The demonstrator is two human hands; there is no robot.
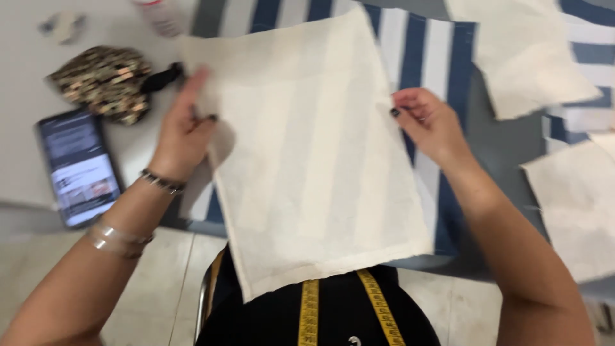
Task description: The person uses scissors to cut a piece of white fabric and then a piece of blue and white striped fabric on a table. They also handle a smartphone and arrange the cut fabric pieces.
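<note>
I see my left hand [182, 131] at nine o'clock and right hand [430, 125] at three o'clock, fingers pinching the cream square fabric panel [307, 154] over blue-and-white striped cloth [423, 51].

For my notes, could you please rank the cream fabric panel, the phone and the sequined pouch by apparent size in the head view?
1. cream fabric panel
2. phone
3. sequined pouch, close to the phone in size, so those two are unsure.
</note>
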